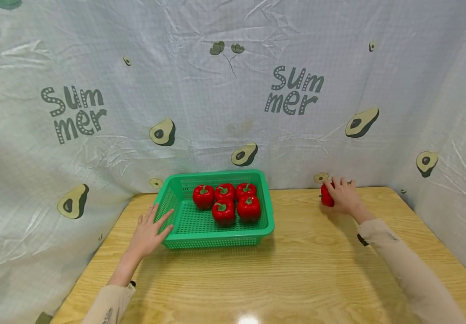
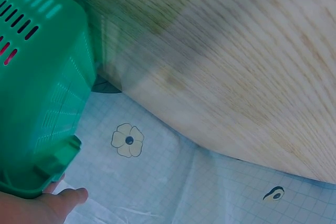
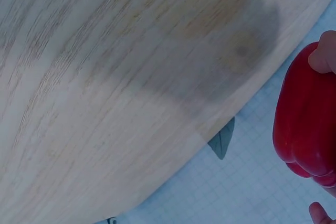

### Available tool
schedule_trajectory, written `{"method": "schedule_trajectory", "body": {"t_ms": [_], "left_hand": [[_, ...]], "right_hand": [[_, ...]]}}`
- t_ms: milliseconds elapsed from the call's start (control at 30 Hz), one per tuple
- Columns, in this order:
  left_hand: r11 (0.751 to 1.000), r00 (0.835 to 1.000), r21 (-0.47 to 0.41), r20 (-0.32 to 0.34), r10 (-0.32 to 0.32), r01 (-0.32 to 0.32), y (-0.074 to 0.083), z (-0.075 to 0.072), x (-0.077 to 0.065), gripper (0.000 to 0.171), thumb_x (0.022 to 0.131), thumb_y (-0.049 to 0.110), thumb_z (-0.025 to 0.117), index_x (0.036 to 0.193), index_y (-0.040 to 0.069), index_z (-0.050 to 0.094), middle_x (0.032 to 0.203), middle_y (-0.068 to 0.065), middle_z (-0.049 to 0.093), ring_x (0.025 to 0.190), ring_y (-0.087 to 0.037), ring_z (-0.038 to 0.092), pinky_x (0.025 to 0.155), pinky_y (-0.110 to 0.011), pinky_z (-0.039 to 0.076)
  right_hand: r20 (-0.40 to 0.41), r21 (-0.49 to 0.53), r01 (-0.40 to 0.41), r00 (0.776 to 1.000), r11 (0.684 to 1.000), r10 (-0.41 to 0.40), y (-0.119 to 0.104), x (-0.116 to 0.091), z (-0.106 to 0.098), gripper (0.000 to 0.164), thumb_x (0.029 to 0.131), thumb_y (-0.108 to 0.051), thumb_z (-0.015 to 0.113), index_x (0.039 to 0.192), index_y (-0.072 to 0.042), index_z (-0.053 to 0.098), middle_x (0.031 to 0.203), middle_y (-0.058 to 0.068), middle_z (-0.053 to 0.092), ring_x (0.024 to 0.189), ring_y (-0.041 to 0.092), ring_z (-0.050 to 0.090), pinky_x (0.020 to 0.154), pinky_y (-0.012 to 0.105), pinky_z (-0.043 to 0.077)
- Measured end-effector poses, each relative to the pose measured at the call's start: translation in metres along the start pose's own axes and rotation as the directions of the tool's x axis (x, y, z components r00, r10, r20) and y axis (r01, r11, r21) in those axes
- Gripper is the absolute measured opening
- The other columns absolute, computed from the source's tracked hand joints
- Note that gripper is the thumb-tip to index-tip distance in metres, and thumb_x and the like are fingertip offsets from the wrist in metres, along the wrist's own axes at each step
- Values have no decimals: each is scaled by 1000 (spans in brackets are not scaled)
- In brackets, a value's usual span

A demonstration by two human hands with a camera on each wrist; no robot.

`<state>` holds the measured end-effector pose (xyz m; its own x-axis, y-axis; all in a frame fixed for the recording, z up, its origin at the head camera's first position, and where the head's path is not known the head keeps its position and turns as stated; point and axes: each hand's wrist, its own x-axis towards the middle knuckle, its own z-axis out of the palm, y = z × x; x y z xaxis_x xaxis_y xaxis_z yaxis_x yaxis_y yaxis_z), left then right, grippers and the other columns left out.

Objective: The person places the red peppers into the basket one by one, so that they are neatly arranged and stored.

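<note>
My right hand (image 1: 344,197) grips a red bell pepper (image 1: 327,195) near the table's back edge, its stem pointing left in the head view. In the right wrist view the pepper (image 3: 307,119) is at the right edge, with a fingertip lying against its upper side. Over at the left, my left hand (image 1: 146,233) rests with spread, fairly straight fingers at the left rim of a green plastic basket (image 1: 217,234). Inside that basket stand several red bell peppers (image 1: 223,213), stems up, gathered toward the middle and right. The left wrist view shows the basket's outer wall (image 2: 63,98) beside the thumb.
The basket stands on a wooden table (image 1: 233,274) close to its back edge. Behind and around the table hangs a pale cloth (image 1: 208,103) printed with avocados and lettering. Bare wood lies between the basket and the right hand.
</note>
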<state>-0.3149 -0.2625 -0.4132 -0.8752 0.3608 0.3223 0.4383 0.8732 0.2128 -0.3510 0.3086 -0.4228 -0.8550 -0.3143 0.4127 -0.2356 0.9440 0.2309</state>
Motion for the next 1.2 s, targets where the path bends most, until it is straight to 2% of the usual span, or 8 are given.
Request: {"method": "schedule_trajectory", "body": {"t_ms": [200, 367, 533, 767, 967, 1200], "left_hand": [[1000, 1000, 0, 25, -14, 14, -2, 0, 2, 49, 90, 34, 47, 134, 13, 42, 142, -31, 20, 131, -49, 16, 98, -68, 14], [1000, 999, 0, 36, -15, 15, -3, 0, 3, 49, 91, 34, 47, 134, 13, 41, 143, -31, 19, 131, -49, 15, 99, -68, 13], [1000, 999, 6, 38, -16, 16, -3, 1, 3, 49, 91, 35, 47, 135, 13, 41, 143, -30, 19, 131, -49, 16, 99, -68, 14], [1000, 999, 18, 30, -14, 14, -2, 3, 3, 49, 90, 35, 47, 135, 14, 41, 142, -30, 21, 131, -48, 18, 99, -68, 15], [1000, 1000, 5, 27, -16, 15, -2, 2, 3, 49, 90, 34, 48, 134, 13, 42, 143, -30, 20, 131, -48, 17, 99, -68, 14], [1000, 1000, -3, 23, -15, 15, -2, 2, 2, 49, 90, 34, 47, 134, 12, 43, 142, -30, 20, 131, -48, 17, 99, -68, 14]], "right_hand": [[-24, -21, 23, 999, 1000, -24, -3, 3, -8, 87, 51, -42, 81, 116, 0, 44, 102, 21, 47, 87, 42, 46, 66, 59, 35], [-2, -14, 40, 999, 999, -40, -11, 5, -19, 89, 50, -42, 81, 117, 2, 43, 105, 18, 48, 93, 39, 43, 69, 60, 34], [0, 23, 37, 999, 999, -37, -20, 7, -26, 89, 50, -43, 80, 118, 1, 42, 106, 16, 48, 93, 38, 42, 70, 61, 33], [-60, 99, 52, 997, 994, -46, -31, 11, -35, 80, 55, -36, 75, 119, -4, 41, 108, 15, 47, 92, 37, 41, 66, 55, 35], [-93, 130, 57, 995, 990, -45, -44, 16, -46, 75, 55, -35, 74, 115, -4, 42, 105, 16, 49, 92, 37, 42, 68, 55, 35], [-128, 219, 75, 991, 973, -48, -63, 22, -58, 72, 56, -33, 74, 113, -3, 42, 107, 18, 46, 92, 37, 43, 70, 52, 36]]}}
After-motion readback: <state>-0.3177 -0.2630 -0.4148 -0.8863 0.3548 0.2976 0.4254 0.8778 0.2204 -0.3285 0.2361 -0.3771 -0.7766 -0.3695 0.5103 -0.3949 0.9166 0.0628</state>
